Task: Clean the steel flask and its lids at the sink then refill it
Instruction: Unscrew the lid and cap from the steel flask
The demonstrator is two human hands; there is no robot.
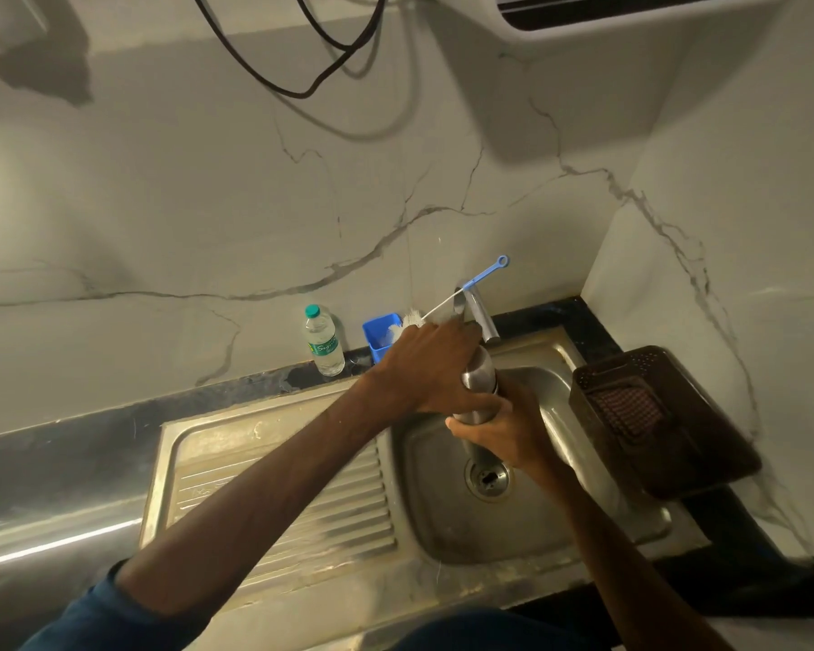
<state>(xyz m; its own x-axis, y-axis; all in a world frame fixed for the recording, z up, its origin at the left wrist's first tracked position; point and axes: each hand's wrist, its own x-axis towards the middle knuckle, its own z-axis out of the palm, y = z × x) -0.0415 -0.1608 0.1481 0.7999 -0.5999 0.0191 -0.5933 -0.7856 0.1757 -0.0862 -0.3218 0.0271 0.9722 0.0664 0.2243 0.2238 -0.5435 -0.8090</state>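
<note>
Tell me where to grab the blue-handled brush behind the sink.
Pinch the brush's blue handle just below its loop, coming from above right: that end slants up free over the tap, while the bristles sit low behind the left hand.

One head-worn view looks forward and down — close over the sink (433,519). Its wide lens probably bends the edges.

Plastic bottle (323,343) standing upright on black counter (114,429) against marble wall (208,204); blue tub (377,336) sitting just beside it. Brown tray (706,439) holding checked cloth (628,408). Cables (301,94) hanging above.
</note>
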